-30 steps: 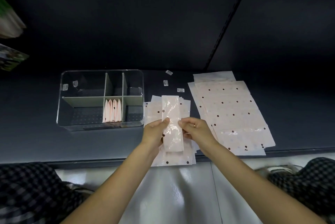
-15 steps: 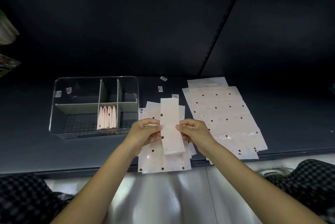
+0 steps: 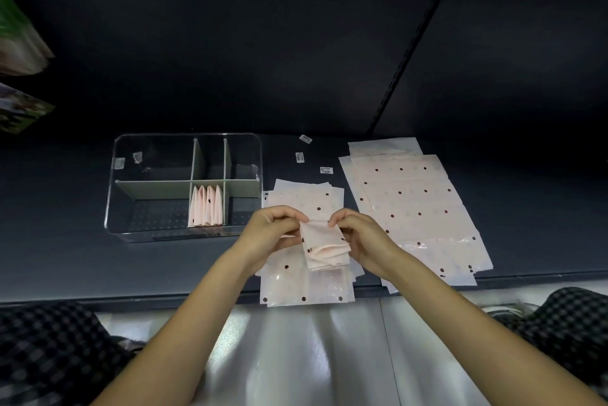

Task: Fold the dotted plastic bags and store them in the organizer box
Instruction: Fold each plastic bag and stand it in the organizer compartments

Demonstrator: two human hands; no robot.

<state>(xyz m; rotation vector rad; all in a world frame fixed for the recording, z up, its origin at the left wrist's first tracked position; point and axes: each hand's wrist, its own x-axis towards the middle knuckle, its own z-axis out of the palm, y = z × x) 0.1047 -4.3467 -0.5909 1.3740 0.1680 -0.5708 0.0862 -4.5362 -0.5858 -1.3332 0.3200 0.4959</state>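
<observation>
My left hand and my right hand both pinch a pale pink dotted plastic bag, now doubled over into a short thick fold, held just above a small pile of flat dotted bags at the shelf's front edge. A clear organizer box with grey dividers stands to the left. Several folded bags stand upright in its middle front compartment. A larger stack of flat dotted bags lies to the right.
Three small white labels lie on the dark shelf behind the piles. The shelf's front edge runs just below my hands. Printed packages hang at the far left. Checked fabric shows at both lower corners.
The long narrow strip I held upright has been folded over on itself into a short packet, and my hands have moved closer together on its top edge.
</observation>
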